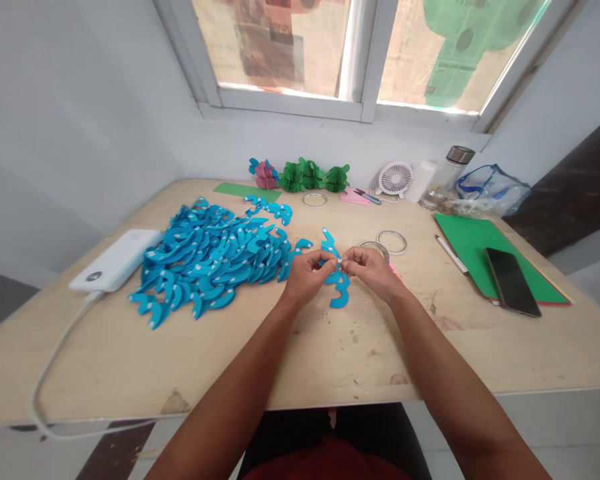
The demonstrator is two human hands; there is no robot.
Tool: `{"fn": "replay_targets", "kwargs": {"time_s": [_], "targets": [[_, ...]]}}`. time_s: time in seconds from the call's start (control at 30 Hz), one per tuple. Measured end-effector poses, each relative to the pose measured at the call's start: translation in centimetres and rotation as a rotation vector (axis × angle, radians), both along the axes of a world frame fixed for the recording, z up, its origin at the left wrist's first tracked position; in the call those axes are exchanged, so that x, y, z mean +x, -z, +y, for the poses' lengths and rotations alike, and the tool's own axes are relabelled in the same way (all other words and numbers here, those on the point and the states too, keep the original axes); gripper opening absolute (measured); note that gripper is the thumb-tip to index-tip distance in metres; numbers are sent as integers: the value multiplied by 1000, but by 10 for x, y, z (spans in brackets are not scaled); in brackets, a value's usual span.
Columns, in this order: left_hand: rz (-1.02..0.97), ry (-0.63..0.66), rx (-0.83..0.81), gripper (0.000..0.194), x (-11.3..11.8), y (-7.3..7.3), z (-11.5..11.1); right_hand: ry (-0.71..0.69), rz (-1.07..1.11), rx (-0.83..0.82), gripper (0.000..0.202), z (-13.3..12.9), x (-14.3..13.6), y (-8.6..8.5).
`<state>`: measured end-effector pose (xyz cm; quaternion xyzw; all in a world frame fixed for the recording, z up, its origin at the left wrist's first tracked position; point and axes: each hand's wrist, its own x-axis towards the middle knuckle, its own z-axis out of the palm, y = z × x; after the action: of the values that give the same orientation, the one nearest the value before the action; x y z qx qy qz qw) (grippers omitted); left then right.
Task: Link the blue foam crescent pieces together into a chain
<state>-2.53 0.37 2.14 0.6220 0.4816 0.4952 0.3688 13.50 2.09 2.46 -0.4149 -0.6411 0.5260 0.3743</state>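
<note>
Both hands meet fingertip to fingertip over a few blue curved paper pieces [339, 293] at the middle of the wooden table. My left hand [309, 270] is closed in a pinch, and my right hand [367, 267] pinches just beside it. A tiny white bit shows between the fingertips; which hand grips it is too small to tell. More blue paper shows above and below the fingers. To the left lies a large heap of blue paper pieces [215, 253], many with small white squares on them.
A white power bank [117, 259] with a cable lies left. Tape rolls [392, 242], a pen [451, 254], green sheets [473, 250] and a black phone [513, 281] lie right. Green paper shapes [311, 175], scissors [368, 196], a small fan [395, 179] and a bottle [447, 177] are at the back.
</note>
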Motion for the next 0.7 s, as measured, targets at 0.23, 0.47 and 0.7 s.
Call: {"fn": "replay_targets", "kwargs": {"time_s": [0.23,0.47,0.7], "targets": [[132,-10,107,10,-1,-1,1,14,-33,5,12,-1,-1,-2],[186,-35,142,9,0,5,3,27,-37,6,11,1,0,1],[141,-52,119,8,-1,3,3,26,-38,11,10,1,0,2]]}}
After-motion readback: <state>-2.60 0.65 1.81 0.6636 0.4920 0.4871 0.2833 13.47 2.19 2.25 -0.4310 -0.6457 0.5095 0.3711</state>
